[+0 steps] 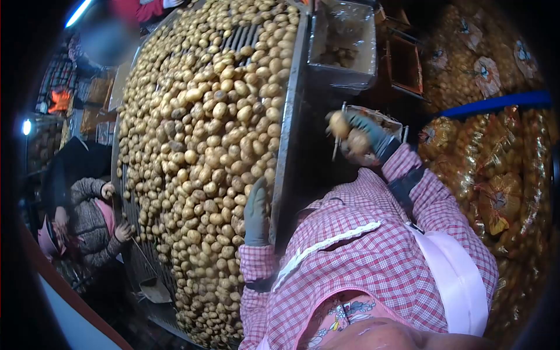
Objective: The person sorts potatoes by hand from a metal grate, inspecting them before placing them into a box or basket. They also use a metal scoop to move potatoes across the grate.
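Many potatoes [204, 128] cover a wide slatted sorting table [287, 111] with a metal edge. My left hand [256, 213], in a grey-green glove, lies against the potatoes beside that edge, fingers stretched out and close together; nothing shows in its grasp. Out to the right, past the edge, my right hand [367, 137] is gloved too and has its fingers around potatoes [357, 140]. One more potato [338, 125] shows at the fingertips. Below this hand is a small open container [382, 119], partly hidden by it.
A plastic-lined box [344, 44] holding some potatoes stands beyond the table edge, near a brown crate [405, 64]. Net sacks of potatoes [496, 175] fill the right side, crossed by a blue bar [496, 104]. Across the table, a co-worker [96, 221] has both hands at the far edge.
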